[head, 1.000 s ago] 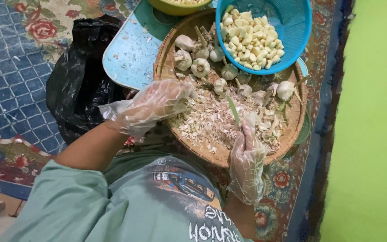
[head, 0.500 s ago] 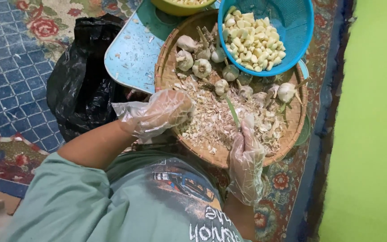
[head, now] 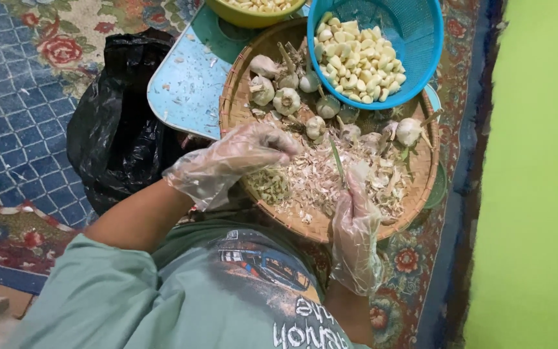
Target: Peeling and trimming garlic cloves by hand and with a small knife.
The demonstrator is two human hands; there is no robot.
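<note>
A person in a pale green shirt (head: 137, 304) sits on a patterned floral carpet (head: 27, 71), seen from above. At ten o'clock lies a crumpled black plastic bag (head: 114, 129). Beside it, toward eleven o'clock, is a light blue tray (head: 188, 84) flecked with bits of skin. A round woven basket (head: 240, 97) fills the middle and rests partly on the tray. A blue plastic colander (head: 414, 32) of peeled garlic cloves (head: 356, 61) sits on the basket's rim at one o'clock, and the edge of a yellow bowl (head: 253, 16) shows at twelve o'clock. Whole garlic bulbs (head: 285, 100) lie in the upper part of the basket, with a heap of papery garlic skins (head: 311, 178) below them. The left hand (head: 237, 158), in a loose clear plastic glove, hovers over the skins with fingers curled together; whether it holds anything cannot be told. The right hand (head: 356, 223), gloved alike, rests at five o'clock on the basket's near edge, fingers stretched out onto the skins, gripping nothing visible.
</note>
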